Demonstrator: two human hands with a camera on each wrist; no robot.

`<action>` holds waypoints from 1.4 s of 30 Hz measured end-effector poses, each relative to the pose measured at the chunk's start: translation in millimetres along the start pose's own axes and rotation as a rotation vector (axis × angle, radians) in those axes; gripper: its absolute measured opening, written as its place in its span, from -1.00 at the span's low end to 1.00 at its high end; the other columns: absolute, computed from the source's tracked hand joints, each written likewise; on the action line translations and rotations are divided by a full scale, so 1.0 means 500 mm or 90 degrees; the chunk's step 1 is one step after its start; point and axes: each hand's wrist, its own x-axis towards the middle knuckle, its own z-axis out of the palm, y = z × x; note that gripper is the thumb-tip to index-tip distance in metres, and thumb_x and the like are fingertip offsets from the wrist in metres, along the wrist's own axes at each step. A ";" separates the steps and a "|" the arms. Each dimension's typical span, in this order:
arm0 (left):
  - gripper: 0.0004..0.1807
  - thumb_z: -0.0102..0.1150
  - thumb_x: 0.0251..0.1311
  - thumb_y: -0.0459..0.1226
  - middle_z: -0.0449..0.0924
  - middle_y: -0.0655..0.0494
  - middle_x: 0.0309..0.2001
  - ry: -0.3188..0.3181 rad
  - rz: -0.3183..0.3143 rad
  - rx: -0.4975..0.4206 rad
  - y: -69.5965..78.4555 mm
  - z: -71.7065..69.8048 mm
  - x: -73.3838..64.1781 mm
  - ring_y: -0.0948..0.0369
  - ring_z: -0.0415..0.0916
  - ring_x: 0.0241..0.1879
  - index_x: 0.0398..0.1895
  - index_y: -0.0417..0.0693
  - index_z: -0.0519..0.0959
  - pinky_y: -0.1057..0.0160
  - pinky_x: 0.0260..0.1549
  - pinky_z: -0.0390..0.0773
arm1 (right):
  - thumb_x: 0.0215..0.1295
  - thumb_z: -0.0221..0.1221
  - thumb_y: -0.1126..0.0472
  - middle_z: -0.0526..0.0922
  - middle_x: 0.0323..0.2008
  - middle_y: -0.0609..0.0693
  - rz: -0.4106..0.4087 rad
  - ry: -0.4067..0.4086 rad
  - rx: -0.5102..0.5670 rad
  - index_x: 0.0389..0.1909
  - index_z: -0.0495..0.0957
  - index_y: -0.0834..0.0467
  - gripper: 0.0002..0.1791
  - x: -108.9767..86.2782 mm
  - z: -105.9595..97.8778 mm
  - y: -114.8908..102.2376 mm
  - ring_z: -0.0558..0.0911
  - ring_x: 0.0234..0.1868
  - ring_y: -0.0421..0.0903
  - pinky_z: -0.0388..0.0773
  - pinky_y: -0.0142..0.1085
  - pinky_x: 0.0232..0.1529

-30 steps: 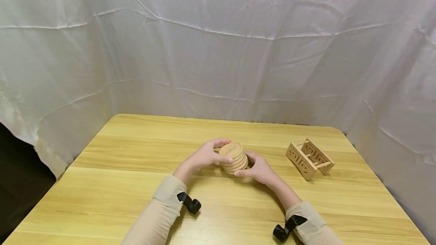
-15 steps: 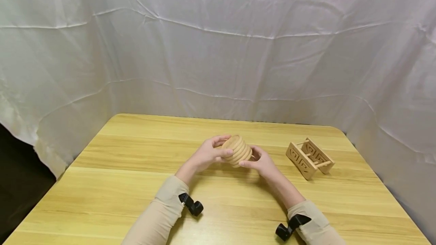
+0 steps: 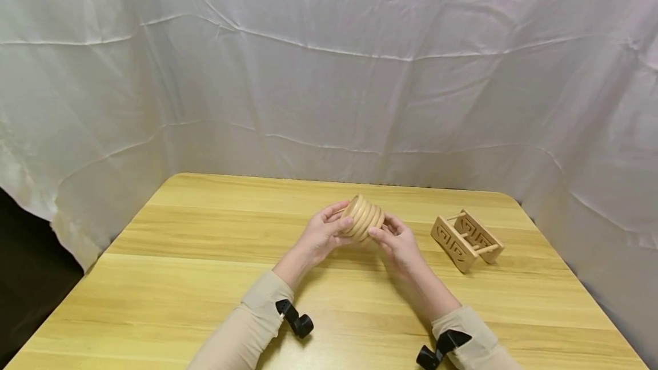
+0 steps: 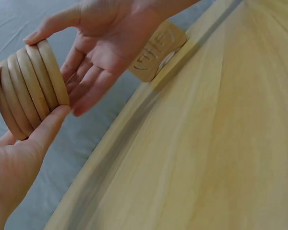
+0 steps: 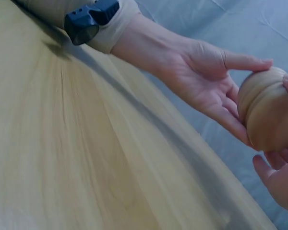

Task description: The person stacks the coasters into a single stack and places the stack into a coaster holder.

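Note:
A stack of several round wooden coasters (image 3: 366,215) is tipped onto its side and held above the table between both hands. My left hand (image 3: 320,235) grips the stack's left end, thumb in front and fingers behind. At the other end my right hand (image 3: 402,245) holds it, its thumb on the near side. In the left wrist view the coasters (image 4: 31,86) lie flush face to face, with the left hand (image 4: 17,172) below and the right hand (image 4: 103,38) above. The right wrist view shows the coasters (image 5: 271,110) at the left hand's (image 5: 197,79) fingertips.
A small wooden coaster rack (image 3: 466,241) with carved side panels and dowel rods stands on the wooden table (image 3: 154,301), right of the hands. White cloth (image 3: 329,90) hangs behind and beside the table. Black wrist cameras (image 3: 295,318) sit on both sleeves.
The coaster stack was upright with its printed top facing up. Both hands have lifted it slightly and tipped it over sideways, toward the right and away. The rack has not moved.

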 end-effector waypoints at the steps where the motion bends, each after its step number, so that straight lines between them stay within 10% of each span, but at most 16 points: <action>1: -0.30 0.19 0.27 -0.36 0.22 -0.27 0.40 -0.004 0.002 -0.009 -0.001 0.001 0.000 0.15 0.54 0.06 0.45 -0.18 0.17 -0.12 0.19 0.47 | 0.20 0.14 0.46 0.51 0.00 -0.07 0.002 0.004 0.018 0.31 0.22 0.36 -0.37 -0.002 0.003 -0.002 0.59 -0.02 -0.24 0.57 -0.43 0.10; 11: -0.12 0.34 0.15 -0.21 0.11 -0.22 0.47 -0.044 0.004 -0.046 -0.005 0.001 -0.001 0.13 0.50 0.12 0.48 -0.15 0.09 -0.09 0.24 0.44 | 0.19 0.18 0.47 0.46 0.06 -0.07 0.011 0.008 0.038 0.31 0.26 0.28 -0.36 -0.013 0.008 -0.027 0.60 0.00 -0.21 0.57 -0.39 0.11; 19: -0.30 0.13 0.26 -0.45 0.28 -0.17 0.35 -0.040 -0.012 0.012 0.001 -0.004 0.002 0.19 0.55 0.03 0.45 -0.15 0.15 -0.03 0.20 0.50 | 0.18 0.22 0.48 0.52 0.03 -0.12 0.019 -0.032 -0.030 0.41 0.11 0.38 -0.21 -0.014 -0.010 -0.048 0.60 0.01 -0.26 0.57 -0.39 0.12; 33: -0.26 0.41 0.03 -0.37 0.46 -0.12 0.27 -0.035 0.078 0.304 0.011 -0.011 0.002 0.06 0.40 0.25 0.34 -0.11 0.36 -0.01 0.31 0.38 | 0.13 0.34 0.34 0.41 0.30 0.14 -0.027 -0.088 -0.236 0.40 0.20 0.32 -0.19 -0.011 -0.043 -0.065 0.54 0.12 -0.31 0.54 -0.44 0.10; 42: -0.20 0.49 -0.07 -0.37 0.47 -0.05 0.25 -0.046 0.078 0.402 0.026 -0.007 -0.006 0.06 0.46 0.22 0.32 -0.14 0.37 0.12 0.27 0.45 | 0.08 0.37 0.34 0.31 0.38 0.28 -0.039 -0.135 -0.288 0.39 0.23 0.29 -0.16 -0.012 -0.054 -0.075 0.35 0.36 0.17 0.57 -0.34 0.11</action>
